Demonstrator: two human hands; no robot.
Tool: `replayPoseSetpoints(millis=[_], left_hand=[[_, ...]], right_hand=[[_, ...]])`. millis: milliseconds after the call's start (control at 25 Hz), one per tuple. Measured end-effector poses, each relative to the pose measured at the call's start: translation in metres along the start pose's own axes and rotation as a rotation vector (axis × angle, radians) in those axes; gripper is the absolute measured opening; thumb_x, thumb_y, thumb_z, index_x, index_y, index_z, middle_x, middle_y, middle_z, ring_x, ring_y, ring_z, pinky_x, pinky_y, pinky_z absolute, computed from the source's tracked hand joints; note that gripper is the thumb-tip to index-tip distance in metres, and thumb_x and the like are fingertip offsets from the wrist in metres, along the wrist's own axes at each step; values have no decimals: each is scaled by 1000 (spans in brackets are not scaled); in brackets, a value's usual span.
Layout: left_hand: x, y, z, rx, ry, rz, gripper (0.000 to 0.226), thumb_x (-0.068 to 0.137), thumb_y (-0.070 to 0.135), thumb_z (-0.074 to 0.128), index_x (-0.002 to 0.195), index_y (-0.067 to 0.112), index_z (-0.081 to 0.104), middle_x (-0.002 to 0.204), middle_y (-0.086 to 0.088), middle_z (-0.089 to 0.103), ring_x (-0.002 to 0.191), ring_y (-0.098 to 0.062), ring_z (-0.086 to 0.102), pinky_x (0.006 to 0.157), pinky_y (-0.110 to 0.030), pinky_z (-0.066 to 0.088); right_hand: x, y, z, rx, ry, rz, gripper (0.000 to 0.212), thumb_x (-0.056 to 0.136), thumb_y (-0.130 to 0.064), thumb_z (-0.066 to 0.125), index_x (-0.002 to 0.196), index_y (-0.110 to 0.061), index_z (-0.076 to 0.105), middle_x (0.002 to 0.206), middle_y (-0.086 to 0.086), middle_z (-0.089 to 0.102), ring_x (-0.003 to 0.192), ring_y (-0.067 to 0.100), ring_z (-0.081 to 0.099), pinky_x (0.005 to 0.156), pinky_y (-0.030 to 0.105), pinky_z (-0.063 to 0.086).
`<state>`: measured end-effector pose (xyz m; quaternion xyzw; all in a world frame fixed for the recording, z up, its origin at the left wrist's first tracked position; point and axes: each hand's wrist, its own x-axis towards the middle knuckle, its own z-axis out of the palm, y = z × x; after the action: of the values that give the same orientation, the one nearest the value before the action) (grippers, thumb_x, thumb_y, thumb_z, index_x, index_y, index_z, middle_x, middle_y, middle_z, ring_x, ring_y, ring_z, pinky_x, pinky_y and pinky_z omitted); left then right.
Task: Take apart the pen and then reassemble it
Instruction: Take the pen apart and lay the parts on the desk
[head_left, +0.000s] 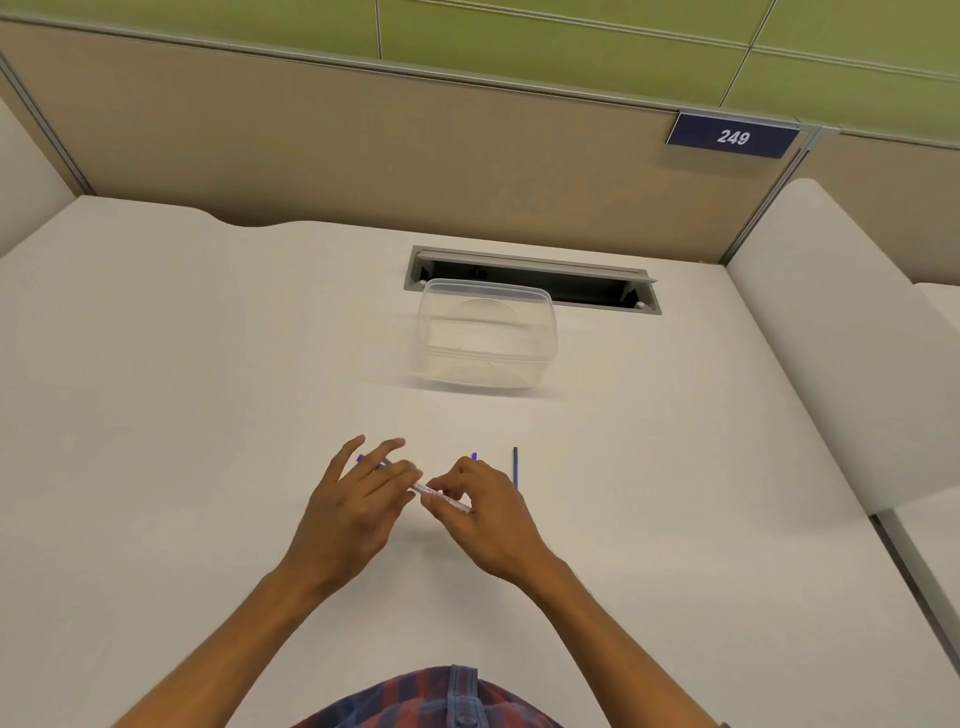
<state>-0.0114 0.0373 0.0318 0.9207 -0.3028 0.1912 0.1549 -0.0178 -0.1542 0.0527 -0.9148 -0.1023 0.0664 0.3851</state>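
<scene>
Numbers first: a dark blue plate (732, 136) on the top rail of the partition (322, 135) reads "249" in white. Print runs along the pale pen barrel (441, 496) too, but it is too small and blurred for me to read.

My right hand (485, 519) pinches that barrel between thumb and fingertips, and my left hand (358, 506) pinches its other end with thumb and forefinger, the remaining fingers spread loose. The barrel hangs tilted between my two hands, low over the desk (156, 415) and close in front of me.

Behind my left fingers a blue pen part (360, 458) peeks out. A small blue tip (474, 456) shows above my right knuckles; I cannot tell what piece it is. Just beside my right hand a thin dark blue refill (515, 466) lies on the desk, pointing away from me.

Farther back sits a clear plastic container (485, 335), touching nothing of the pen, in front of a grey cable slot (530, 278) cut into the white desktop. Beige panels wall the desk in, with green panels (571, 36) above them. My plaid shirt (441, 699) fills the lower edge
</scene>
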Motion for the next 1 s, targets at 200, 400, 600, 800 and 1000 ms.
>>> replayPoseSetpoints(millis=[200,400,600,800,1000], left_hand=[[-14,-21,1,16,17,-66,33,94,25,43,92,9,71,94,-2,76,111,-24,65,109,-48,33],[-38,-50,1,36,10,-183,38,94,30,40,94,9,72,94,0,76,108,-23,66,108,-48,33],[-53,-64,4,41,2,-250,55,101,38,25,96,8,71,97,-2,76,106,-25,67,105,-46,34],[-57,-66,10,31,-13,-303,61,103,37,16,101,9,71,100,-2,75,107,-24,66,104,-43,33],[-55,-67,15,0,-65,-361,62,102,38,14,106,10,69,115,-5,70,110,-25,64,102,-41,35]], right_hand=[[8,-1,7,248,57,155,39,96,-51,40,93,-32,74,95,-13,72,93,10,63,81,31,48],[32,4,31,-17,113,204,21,95,-27,52,107,-25,70,109,-8,71,102,14,61,88,32,48],[53,6,53,-298,1,102,29,96,-33,55,116,-16,67,112,2,69,104,24,60,87,36,42],[59,8,62,-350,5,87,22,96,-24,52,101,-13,71,101,4,71,95,27,62,78,36,40],[70,7,34,-301,97,128,20,93,-28,56,100,-18,71,101,1,72,94,24,65,80,36,45]])
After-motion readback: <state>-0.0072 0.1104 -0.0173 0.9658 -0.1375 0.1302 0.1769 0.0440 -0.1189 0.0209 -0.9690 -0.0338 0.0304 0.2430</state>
